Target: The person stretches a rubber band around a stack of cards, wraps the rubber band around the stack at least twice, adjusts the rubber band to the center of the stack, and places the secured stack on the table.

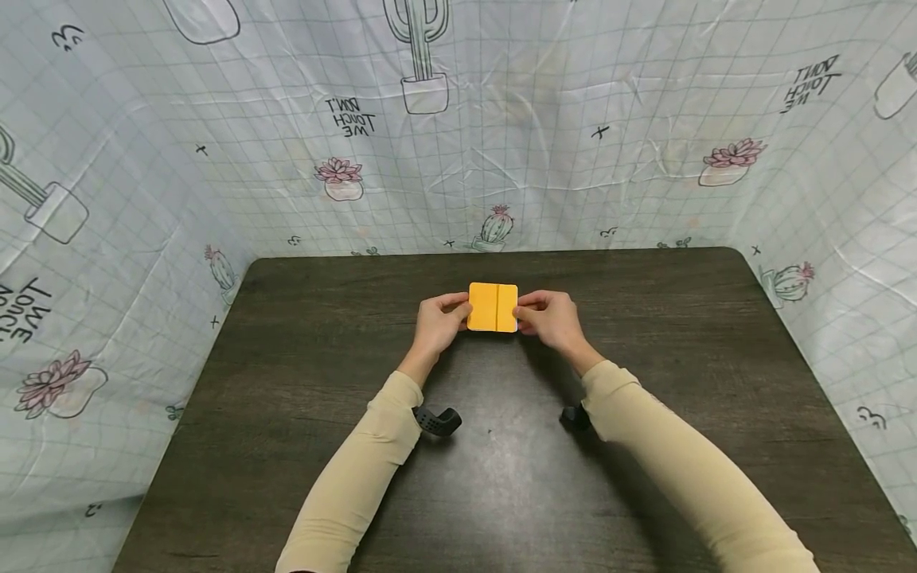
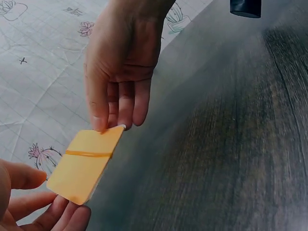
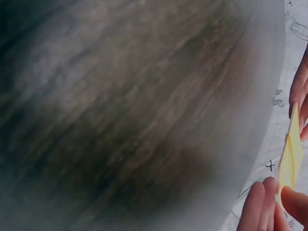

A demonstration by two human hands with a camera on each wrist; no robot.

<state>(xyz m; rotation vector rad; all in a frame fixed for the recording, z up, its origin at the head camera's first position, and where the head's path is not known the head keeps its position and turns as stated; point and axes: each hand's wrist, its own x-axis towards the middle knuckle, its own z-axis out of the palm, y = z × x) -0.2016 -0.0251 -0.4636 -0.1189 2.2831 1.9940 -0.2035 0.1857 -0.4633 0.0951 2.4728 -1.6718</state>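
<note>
A small yellow-orange notebook (image 1: 483, 308) is held up over the far half of the table, its cover facing the head view. An elastic-like band (image 2: 89, 154) of the same colour crosses the cover off-centre, and a thin pale edge shows along one side. My left hand (image 1: 438, 325) pinches the notebook's left edge, thumb on the front. The opposite edge is pinched by my right hand (image 1: 557, 320) in the same way. In the right wrist view the notebook (image 3: 291, 154) appears nearly edge-on at the right border. Its back is hidden.
The dark wood-grain table (image 1: 301, 358) lies below both hands. A pale grid-patterned cloth (image 1: 530, 143) with cactus drawings hangs behind it and at both sides. Black wrist devices (image 1: 438, 422) stick out from both sleeves over the table.
</note>
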